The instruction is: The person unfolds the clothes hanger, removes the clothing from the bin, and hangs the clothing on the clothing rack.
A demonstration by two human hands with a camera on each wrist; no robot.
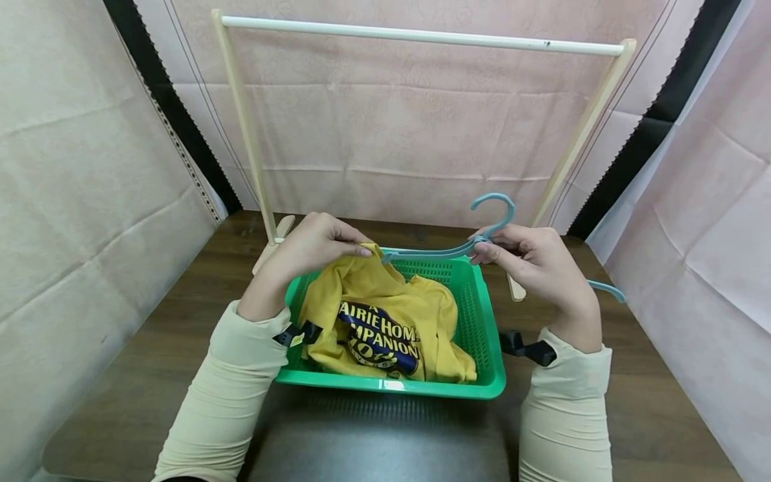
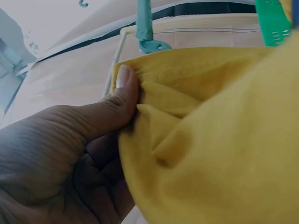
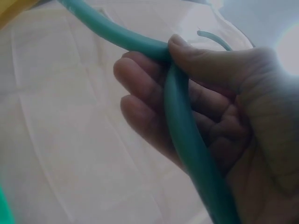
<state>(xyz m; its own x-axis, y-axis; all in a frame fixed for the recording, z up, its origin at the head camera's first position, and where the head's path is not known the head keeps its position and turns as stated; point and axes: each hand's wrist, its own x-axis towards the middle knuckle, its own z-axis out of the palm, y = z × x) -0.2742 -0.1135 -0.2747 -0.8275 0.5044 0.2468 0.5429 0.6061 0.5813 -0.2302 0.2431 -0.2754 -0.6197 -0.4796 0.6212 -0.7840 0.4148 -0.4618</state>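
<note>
A yellow T-shirt [image 1: 385, 314] with a dark blue printed patch lies bunched in a green basket [image 1: 495, 381]. Between thumb and fingers, my left hand [image 1: 319, 244] pinches a raised edge of the shirt; the left wrist view shows the thumb [image 2: 122, 88] on the cloth. My right hand [image 1: 536, 261] grips a blue plastic hanger [image 1: 434, 254] just below its hook, which points up. One hanger end is close to the lifted shirt edge; whether it touches is unclear. The other arm passes behind my right hand and reappears beyond the wrist.
A pale rack with a white crossbar [image 1: 421, 37] stands behind the basket, its feet on the brown wooden table [image 1: 156, 355]. Pinkish white cloth walls [image 1: 415, 127] enclose the back and sides. A dark grey surface [image 1: 385, 442] lies in front of the basket.
</note>
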